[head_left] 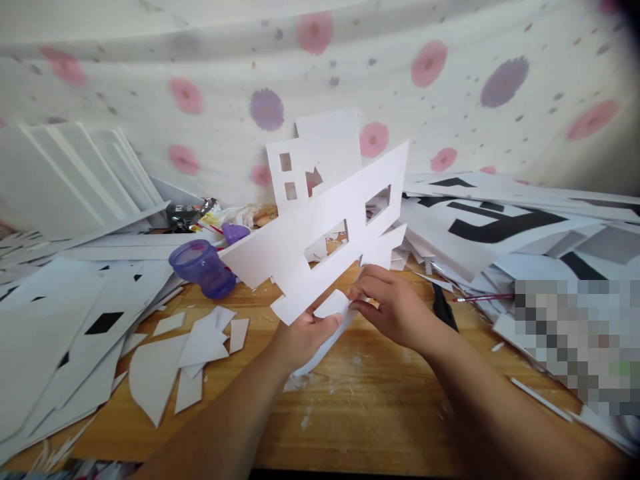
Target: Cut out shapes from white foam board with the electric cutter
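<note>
Both hands up over the wooden tabletop [380, 400], mid-scene, working one piece: a white foam-board cutout [320, 233] with rectangular window openings, held tilted, its long edge rising from lower left to upper right.

Left hand [305, 337]: under the cutout's near bottom corner, thumb on the front face, fingers behind it, pinching the board's lower edge.

Right hand [395, 307]: just right of the left one, fingers curled together, fingertips [357, 293] pressed on a small white tab [335, 305] at the cutout's lower edge. Can't tell if the tab is a separate strip or part of the board.

Behind the cutout, farther back: a second white panel [313, 163] with small square openings, standing upright near the flowered cloth backdrop [450, 87].

Left of the hands: a purple translucent cup [203, 267] lying on its side on the table, well apart from the left hand. Near left: loose white offcuts [200, 347] scattered on the wood. Far left: a stack of white boards [70, 180] leaning up.

Right side: white sheets with black printed shapes [500, 220] piled flat. A black-handled tool [444, 310] lies on the table just beyond the right wrist; type not clear. A thin red-tipped stick [483, 298] lies just right of it.

Small crumbs of white debris on the wood near the forearms.
</note>
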### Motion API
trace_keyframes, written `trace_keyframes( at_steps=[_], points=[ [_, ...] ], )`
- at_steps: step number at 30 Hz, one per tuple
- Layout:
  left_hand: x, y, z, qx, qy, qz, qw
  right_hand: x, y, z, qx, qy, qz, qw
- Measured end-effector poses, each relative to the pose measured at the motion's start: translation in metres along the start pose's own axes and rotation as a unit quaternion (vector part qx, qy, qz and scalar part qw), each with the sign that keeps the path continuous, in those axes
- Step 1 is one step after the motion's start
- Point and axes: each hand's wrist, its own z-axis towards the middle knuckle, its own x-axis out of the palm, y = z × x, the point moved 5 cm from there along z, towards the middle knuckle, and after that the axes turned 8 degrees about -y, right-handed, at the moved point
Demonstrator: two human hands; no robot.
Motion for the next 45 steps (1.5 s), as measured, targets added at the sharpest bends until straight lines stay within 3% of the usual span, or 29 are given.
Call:
trace_keyframes(
  at_steps=[4,8,10,12,14,16,19,22,26,29,32,35,37,40,42,45],
  points=[
    [0.002,-0.005,0.000,0.009,0.035,-0.026,0.999,0.001,-0.001,-0.001,-0.002,-0.003,-0.002,1.000],
    [-0.001,-0.006,0.001,-0.010,0.004,-0.051,0.999,-0.004,0.005,0.002,-0.019,-0.025,0.028,0.999],
    [-0.004,-0.005,0.003,-0.033,-0.013,-0.114,0.993,-0.016,0.012,0.003,-0.036,-0.071,0.061,0.995],
    [-0.006,-0.002,0.002,-0.059,-0.016,-0.176,0.983,-0.038,0.014,-0.001,-0.027,-0.159,0.051,0.986],
    [-0.009,0.003,-0.003,-0.090,-0.006,-0.217,0.972,-0.062,0.011,-0.014,0.020,-0.243,-0.022,0.970],
    [-0.012,0.012,-0.013,-0.142,0.022,-0.239,0.960,-0.080,0.004,-0.036,0.073,-0.262,-0.121,0.955],
    [-0.013,0.030,-0.034,-0.226,0.108,-0.181,0.951,-0.089,-0.015,-0.079,0.141,-0.169,-0.239,0.946],
    [-0.014,0.043,-0.047,-0.217,0.169,-0.010,0.961,-0.082,-0.036,-0.119,0.241,-0.010,-0.321,0.916],
    [-0.020,0.048,-0.041,-0.179,0.151,0.149,0.961,-0.071,-0.047,-0.136,0.311,0.126,-0.369,0.867],
    [-0.040,0.044,-0.034,-0.136,0.090,0.275,0.947,-0.071,-0.051,-0.133,0.348,0.163,-0.355,0.852],
    [-0.057,0.039,-0.043,-0.091,0.025,0.372,0.923,-0.077,-0.051,-0.135,0.386,0.116,-0.281,0.871],
    [-0.049,0.026,-0.067,0.070,0.013,0.410,0.909,-0.082,-0.045,-0.141,0.444,-0.017,-0.031,0.895],
    [-0.031,0.021,-0.088,0.180,0.056,0.403,0.895,-0.082,-0.037,-0.142,0.462,-0.112,0.191,0.859],
    [-0.008,0.024,-0.109,0.229,0.114,0.422,0.870,-0.073,-0.022,-0.136,0.456,-0.175,0.397,0.777],
    [0.000,0.029,-0.113,0.225,0.134,0.447,0.855,-0.064,-0.013,-0.131,0.461,-0.180,0.435,0.752],
    [0.005,0.035,-0.112,0.211,0.158,0.467,0.844,-0.047,-0.001,-0.126,0.454,-0.186,0.423,0.762]
  ],
)
